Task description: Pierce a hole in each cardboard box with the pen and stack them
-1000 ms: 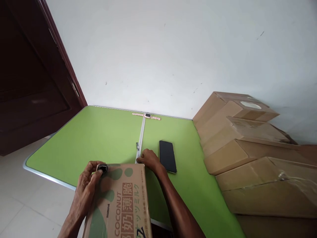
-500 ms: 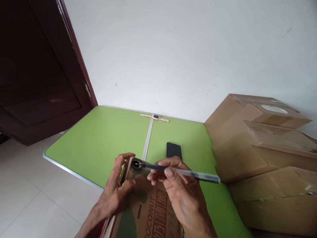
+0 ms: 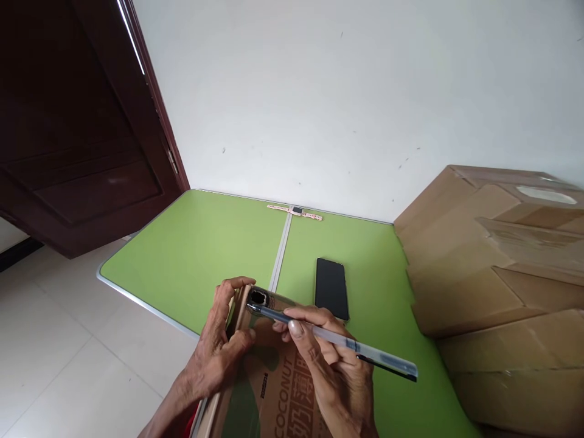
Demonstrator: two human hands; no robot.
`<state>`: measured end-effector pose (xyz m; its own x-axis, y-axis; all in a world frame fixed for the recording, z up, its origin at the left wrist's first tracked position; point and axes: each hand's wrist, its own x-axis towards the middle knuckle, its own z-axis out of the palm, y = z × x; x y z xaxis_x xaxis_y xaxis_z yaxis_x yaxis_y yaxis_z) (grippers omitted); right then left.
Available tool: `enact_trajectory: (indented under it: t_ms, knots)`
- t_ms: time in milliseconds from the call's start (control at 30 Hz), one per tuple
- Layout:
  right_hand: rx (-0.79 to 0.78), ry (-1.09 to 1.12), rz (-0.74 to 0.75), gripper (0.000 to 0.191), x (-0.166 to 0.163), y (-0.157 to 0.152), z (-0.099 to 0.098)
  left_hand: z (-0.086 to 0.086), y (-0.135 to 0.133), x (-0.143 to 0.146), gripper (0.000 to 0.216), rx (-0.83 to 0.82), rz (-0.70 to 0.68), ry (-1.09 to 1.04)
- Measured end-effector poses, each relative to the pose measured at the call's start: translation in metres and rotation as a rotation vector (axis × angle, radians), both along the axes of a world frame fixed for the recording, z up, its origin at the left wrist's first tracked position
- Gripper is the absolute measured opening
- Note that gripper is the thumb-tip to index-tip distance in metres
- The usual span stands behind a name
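A cardboard box printed COCONUT (image 3: 274,389) lies on the near edge of the green table (image 3: 205,243). My left hand (image 3: 223,347) grips the box's far left corner, fingers curled over its edge. My right hand (image 3: 328,365) pinches a clear pen with a dark cap (image 3: 337,340), its tip resting at a dark hole (image 3: 258,298) in the taped far end of the box.
A black phone (image 3: 331,296) lies face up just beyond the box. A pink watch (image 3: 295,212) lies at the table's far edge by the wall. Stacked brown cartons (image 3: 493,261) fill the right side. A dark wooden door (image 3: 77,128) stands at left.
My right hand went from the table beside the phone to the box with a pen in it. The pen tip has dropped slightly at the hole. The view has shifted left.
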<state>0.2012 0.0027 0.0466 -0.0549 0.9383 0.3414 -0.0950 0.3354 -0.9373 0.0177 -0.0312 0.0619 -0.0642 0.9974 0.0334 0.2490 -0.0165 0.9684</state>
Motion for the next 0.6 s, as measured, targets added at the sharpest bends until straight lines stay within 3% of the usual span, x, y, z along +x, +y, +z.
enact_trajectory:
  t_ms: [167, 400, 500, 600]
  knots:
    - [0.077, -0.144, -0.017, 0.016, 0.001, 0.002, 0.004, -0.002, 0.001, -0.001, 0.055, 0.012, 0.001, 0.010]
    - [-0.051, -0.125, -0.004, 0.024, 0.013, 0.005, -0.001, -0.010, 0.002, -0.005, 0.053, 0.043, -0.014, -0.023]
    - [-0.075, -0.084, -0.061, 0.026, 0.017, 0.023, 0.000, -0.014, 0.001, -0.009, 0.053, 0.030, -0.006, -0.052]
    - [-0.056, 0.046, -0.050, 0.030, 0.018, 0.061, 0.004, -0.018, 0.000, -0.013, 0.052, 0.009, 0.004, -0.084]
